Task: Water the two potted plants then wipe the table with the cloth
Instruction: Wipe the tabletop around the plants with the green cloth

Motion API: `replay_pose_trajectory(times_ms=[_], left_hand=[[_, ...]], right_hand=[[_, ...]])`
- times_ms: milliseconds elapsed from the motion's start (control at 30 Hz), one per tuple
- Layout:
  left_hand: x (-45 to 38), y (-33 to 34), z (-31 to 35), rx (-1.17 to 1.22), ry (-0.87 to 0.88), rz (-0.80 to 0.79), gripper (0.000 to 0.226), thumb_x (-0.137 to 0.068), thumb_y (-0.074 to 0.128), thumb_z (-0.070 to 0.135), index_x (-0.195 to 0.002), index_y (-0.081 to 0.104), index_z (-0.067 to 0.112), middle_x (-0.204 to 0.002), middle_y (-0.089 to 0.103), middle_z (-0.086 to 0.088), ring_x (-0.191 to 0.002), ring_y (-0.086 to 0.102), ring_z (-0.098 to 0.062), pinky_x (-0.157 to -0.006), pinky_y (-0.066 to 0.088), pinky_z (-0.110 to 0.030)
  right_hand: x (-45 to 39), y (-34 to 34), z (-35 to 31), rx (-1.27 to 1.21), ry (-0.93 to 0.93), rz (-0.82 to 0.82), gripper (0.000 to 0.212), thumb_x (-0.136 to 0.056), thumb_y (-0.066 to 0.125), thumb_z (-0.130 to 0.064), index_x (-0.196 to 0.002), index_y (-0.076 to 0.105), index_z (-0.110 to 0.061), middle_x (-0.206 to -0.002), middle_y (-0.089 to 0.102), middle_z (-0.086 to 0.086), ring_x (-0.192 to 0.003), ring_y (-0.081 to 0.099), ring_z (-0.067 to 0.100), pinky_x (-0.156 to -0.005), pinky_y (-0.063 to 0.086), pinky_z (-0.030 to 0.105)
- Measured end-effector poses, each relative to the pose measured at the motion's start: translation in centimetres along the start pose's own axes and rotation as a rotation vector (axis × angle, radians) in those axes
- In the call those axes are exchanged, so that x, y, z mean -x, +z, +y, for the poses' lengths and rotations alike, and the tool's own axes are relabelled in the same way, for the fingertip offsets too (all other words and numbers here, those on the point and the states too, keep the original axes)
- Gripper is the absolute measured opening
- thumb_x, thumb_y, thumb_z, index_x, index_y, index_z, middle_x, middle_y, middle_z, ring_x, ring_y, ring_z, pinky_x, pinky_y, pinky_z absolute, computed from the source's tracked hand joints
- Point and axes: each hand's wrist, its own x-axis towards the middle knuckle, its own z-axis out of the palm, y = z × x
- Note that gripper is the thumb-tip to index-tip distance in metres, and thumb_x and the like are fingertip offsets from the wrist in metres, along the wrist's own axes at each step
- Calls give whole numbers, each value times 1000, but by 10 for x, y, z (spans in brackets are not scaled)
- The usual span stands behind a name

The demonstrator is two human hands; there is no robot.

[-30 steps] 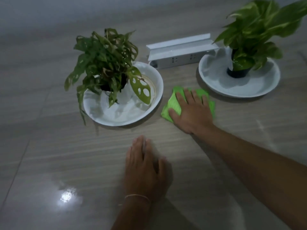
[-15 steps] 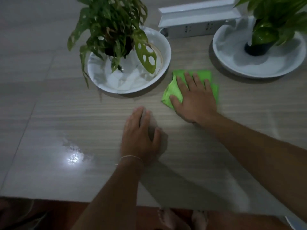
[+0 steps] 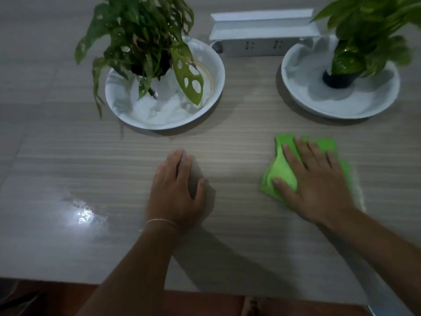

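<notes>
My right hand (image 3: 314, 179) presses flat on a bright green cloth (image 3: 282, 169) on the pale wood-grain table (image 3: 227, 137), in front of the right plant. My left hand (image 3: 176, 190) rests palm down on the table at the centre, holding nothing, a thin string around its wrist. A holed-leaf plant (image 3: 141, 35) stands in a white bowl (image 3: 211, 87) at the back left. A broad-leaf plant (image 3: 369, 26) in a dark pot (image 3: 337, 80) stands in a second white dish (image 3: 303, 99) at the back right.
A white power strip box (image 3: 262, 35) lies between the two bowls at the back. A bright light reflection (image 3: 84, 216) shines on the table's left part. The table's near edge (image 3: 68, 282) runs along the bottom, with reddish floor and my bare foot (image 3: 250, 306) below.
My right hand has slid the green cloth from between the two bowls to the right and toward me. The view has tilted down, showing the table's near edge. My left hand stays flat.
</notes>
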Motion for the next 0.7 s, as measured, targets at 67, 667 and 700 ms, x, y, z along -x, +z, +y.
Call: replay_pose_trajectory(times_ms=[67, 667, 700], left_hand=[[1, 0, -1, -1, 0, 0, 64, -89, 52, 43, -141, 51, 7, -152, 42, -14, -143, 36, -31, -116, 30, -48], [0, 0, -2, 7, 0, 19, 64, -88, 53, 42, -139, 53, 5, -151, 43, -15, -144, 35, -31, -114, 33, -52], [0, 0, -2, 10, -4, 19, 64, -87, 53, 42, -139, 53, 6, -152, 43, -15, -144, 35, -30, -114, 32, -52]], right_hand=[[-49, 0, -26, -18, 7, -12, 86, -88, 23, -74, -160, 26, -27, -169, 22, 8, -155, 20, 32, -123, 15, 59], [52, 2, -3, -29, -21, -31, 82, -92, 32, -69, -156, 38, -18, -166, 27, 11, -152, 29, 36, -120, 23, 61], [25, 1, -10, -31, 15, -6, 82, -91, 31, -68, -157, 37, -18, -166, 27, 12, -152, 29, 36, -121, 21, 61]])
